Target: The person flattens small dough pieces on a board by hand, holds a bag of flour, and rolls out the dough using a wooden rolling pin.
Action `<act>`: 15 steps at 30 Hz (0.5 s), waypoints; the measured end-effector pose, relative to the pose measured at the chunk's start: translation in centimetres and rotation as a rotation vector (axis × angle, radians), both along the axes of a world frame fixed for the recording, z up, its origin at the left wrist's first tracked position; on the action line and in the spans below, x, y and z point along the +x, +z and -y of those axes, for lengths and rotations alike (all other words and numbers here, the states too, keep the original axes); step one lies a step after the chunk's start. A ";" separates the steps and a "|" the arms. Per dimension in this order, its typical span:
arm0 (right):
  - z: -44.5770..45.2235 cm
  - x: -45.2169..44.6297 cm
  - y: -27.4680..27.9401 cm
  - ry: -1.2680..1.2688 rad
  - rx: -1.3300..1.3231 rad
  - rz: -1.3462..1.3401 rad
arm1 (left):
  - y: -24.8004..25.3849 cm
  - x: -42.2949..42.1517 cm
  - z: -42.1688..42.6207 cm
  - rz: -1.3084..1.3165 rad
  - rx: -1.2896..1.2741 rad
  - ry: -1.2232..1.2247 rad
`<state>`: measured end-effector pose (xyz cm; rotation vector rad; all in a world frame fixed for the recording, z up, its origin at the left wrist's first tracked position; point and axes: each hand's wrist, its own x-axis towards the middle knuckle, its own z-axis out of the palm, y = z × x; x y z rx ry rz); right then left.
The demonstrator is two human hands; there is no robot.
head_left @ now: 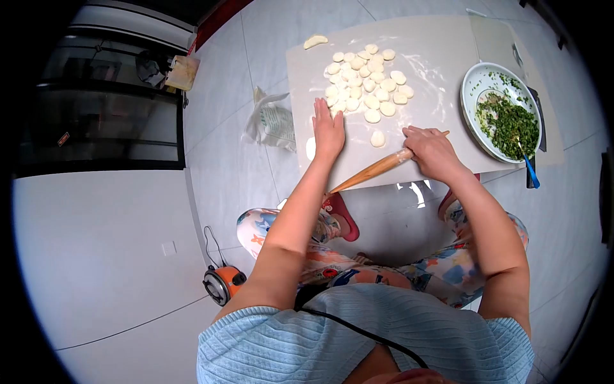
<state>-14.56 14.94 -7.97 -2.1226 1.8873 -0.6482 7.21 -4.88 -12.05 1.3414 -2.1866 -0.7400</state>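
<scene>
Reading the table point(438, 54) as a clock face, with twelve at its far edge, the left hand point(329, 132) lies at eight o'clock, palm down and flat, fingers stretched out; whether anything sits under the palm I cannot tell. A flat dough round point(311, 149) shows just beside its wrist. The right hand point(432, 151), at six, is curled over the upper end of a tapered wooden rolling pin point(374, 173), which slants down to seven, its lower tip near the left forearm. A lone dough piece point(377, 139) lies between the hands. Many floured dough pieces point(369, 84) cluster around ten, and a long dough strip point(315, 41) lies farther out there. Toward three stands a white bowl point(467, 105) of chopped greens point(508, 125), with a blue-handled utensil point(530, 169) leaning over its rim at four.
</scene>
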 end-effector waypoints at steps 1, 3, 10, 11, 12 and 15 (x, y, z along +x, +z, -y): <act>0.0 -0.1 -0.1 -0.007 -0.001 -0.005 | 0.5 -0.7 0.0 -0.005 -0.001 -0.007; 0.1 -0.1 -0.4 0.002 -0.018 0.038 | 0.9 -2.4 -0.7 -0.058 0.111 -0.059; -0.4 -0.5 -0.3 0.004 -0.021 0.011 | 4.0 -1.8 -8.0 -0.293 0.459 -0.300; -0.4 -0.5 -0.1 -0.001 -0.003 -0.002 | 3.5 -0.3 -7.6 -0.292 0.459 -0.302; -0.3 -0.5 0.1 -0.004 0.015 -0.015 | 2.1 1.7 -6.8 -0.082 0.156 -0.239; -0.6 -0.9 0.0 -0.020 0.056 -0.018 | 1.4 4.5 -6.6 0.248 -0.199 -0.041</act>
